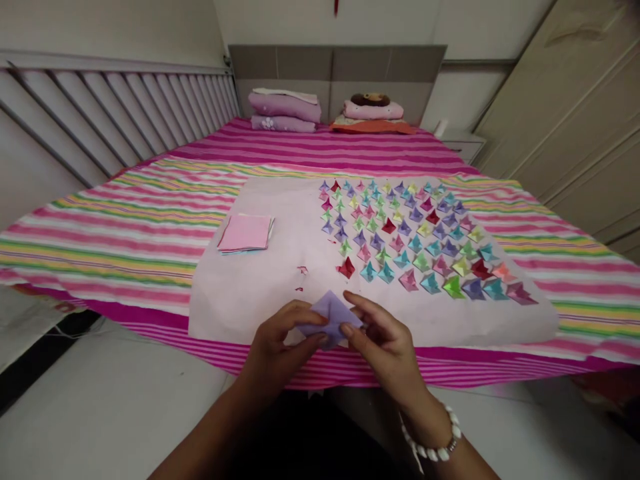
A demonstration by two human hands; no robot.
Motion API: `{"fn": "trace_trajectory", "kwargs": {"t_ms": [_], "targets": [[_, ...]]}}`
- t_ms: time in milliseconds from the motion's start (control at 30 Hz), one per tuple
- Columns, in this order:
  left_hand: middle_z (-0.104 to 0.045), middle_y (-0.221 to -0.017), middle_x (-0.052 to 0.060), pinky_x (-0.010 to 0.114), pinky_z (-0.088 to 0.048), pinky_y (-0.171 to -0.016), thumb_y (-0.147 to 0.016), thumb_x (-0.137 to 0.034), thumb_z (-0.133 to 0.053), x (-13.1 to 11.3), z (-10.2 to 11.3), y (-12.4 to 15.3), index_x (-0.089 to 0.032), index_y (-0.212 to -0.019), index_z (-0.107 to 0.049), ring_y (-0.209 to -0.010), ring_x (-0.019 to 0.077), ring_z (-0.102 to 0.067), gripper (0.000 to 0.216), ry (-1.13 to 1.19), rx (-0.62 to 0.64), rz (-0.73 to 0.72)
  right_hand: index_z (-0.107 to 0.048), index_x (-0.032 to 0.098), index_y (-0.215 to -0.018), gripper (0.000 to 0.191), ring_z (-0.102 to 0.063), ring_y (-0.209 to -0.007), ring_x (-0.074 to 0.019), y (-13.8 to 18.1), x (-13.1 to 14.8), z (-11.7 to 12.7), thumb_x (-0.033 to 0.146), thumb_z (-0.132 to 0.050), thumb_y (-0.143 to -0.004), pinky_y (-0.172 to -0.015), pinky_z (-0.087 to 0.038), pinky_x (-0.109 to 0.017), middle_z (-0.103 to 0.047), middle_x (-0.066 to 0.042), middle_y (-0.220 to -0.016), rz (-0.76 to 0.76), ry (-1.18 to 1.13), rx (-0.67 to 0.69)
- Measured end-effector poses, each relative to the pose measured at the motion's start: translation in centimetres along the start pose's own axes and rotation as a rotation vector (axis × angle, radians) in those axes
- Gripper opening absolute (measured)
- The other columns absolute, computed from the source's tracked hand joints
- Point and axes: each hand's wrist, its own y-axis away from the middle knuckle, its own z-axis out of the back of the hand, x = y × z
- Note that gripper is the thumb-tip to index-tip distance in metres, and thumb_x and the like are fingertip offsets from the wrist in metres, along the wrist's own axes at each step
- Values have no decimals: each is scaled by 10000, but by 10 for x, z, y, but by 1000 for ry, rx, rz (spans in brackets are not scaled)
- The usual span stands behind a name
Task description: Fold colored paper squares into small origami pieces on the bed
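While both pinch it, lilac paper (331, 315) sits between left hand (277, 350) and right hand (387, 347).

Bed (150, 220): covered by a cloth striped in magenta, white, yellow and green. At the near edge, right of centre, lies a large pale pink paper sheet (280, 280), flat. On its left part sits a small stack of pink square papers (245, 233); on its right part, rows of small folded paper shapes in many colours (415, 240). At the head edge: folded mauve blankets (284, 110) and, beside them, a pink pillow (373, 111).
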Motion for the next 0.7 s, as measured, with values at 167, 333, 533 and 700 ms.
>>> {"fn": "trace_trajectory", "kwargs": {"t_ms": [167,333,533,700], "targets": [[-633,-902,26,265,-496,-712,-790,-82,-652,-6,1,-3,-189,-772,-632,-820,144,-626,110,-17,64,-15,-569,318,-1258,462,-553,-618,-101,2,-2,-2,179,-656,-826,-554,-459,-226,-614,15,-786,-9,-34,-39],[-682,-956,24,250,-509,-736,-790,-107,-665,-7,2,-6,-251,-1128,-645,-837,138,-638,368,-164,109,-35,-716,282,-1005,269,-550,-640,-112,-2,-1,0,117,-669,-797,-586,-456,-245,-654,-11,-819,102,119,-2],[-720,-901,17,254,-526,-731,-761,-140,-697,-4,-1,-5,-227,-1028,-692,-808,147,-661,282,-218,8,95,-715,237,-963,241,-535,-615,-111,-5,4,1,99,-682,-769,-556,-460,-241,-626,-18,-808,127,224,47],[-704,-826,16,245,-520,-686,-779,-129,-670,-2,-3,-6,-203,-943,-709,-754,137,-652,185,-243,-15,62,-707,238,-973,224,-536,-626,-115,-5,1,2,112,-653,-797,-566,-468,-245,-607,-15,-809,126,324,73]]}}
